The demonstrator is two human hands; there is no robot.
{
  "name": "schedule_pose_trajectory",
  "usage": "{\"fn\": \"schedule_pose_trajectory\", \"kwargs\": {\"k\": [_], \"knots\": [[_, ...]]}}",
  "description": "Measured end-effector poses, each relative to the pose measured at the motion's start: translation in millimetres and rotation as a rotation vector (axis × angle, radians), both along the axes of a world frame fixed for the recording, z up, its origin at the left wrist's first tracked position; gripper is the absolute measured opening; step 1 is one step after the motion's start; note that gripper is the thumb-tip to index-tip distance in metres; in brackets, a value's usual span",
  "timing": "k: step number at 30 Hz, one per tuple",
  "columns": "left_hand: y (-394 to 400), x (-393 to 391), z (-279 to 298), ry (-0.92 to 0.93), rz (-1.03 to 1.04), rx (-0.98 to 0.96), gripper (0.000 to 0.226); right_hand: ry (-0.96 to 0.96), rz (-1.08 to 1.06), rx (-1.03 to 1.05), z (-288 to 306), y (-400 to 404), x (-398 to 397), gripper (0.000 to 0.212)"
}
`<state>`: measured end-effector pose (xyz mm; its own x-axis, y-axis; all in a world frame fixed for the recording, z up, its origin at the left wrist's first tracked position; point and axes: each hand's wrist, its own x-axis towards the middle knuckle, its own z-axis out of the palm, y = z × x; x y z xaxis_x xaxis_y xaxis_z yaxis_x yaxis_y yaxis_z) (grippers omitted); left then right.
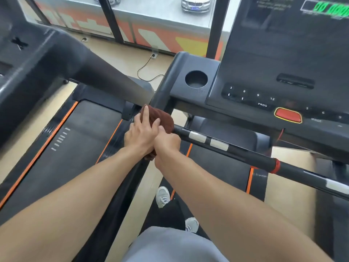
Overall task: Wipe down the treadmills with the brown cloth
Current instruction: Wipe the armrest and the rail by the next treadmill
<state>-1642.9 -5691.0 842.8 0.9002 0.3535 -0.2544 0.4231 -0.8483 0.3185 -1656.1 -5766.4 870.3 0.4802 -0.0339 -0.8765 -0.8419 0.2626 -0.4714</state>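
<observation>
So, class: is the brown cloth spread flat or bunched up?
Bunched up. The brown cloth is wadded around the treadmill handrail, gripped by the left hand and right hand.

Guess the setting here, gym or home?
Probably a commercial gym: two treadmills side by side, a console with speed keys and red stop button, floor-to-ceiling windows onto parked cars. Both hands hold the brown cloth.
</observation>
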Motion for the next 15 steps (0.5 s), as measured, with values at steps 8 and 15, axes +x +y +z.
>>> {"fn": "schedule_pose_trajectory", "kwargs": {"k": [8, 15], "knots": [[-26.7, 74.5, 21.5, -0.203, -0.12, -0.228, 0.061, -0.557, -0.052, -0.269, 40.0, -29.8, 57.4, 0.02], [-59.6, 162.8, 55.6, -0.362, -0.254, -0.685, 0.052, -1.039, -0.059, -0.61, 86.8, -76.8, 149.9, 0.032]]}}
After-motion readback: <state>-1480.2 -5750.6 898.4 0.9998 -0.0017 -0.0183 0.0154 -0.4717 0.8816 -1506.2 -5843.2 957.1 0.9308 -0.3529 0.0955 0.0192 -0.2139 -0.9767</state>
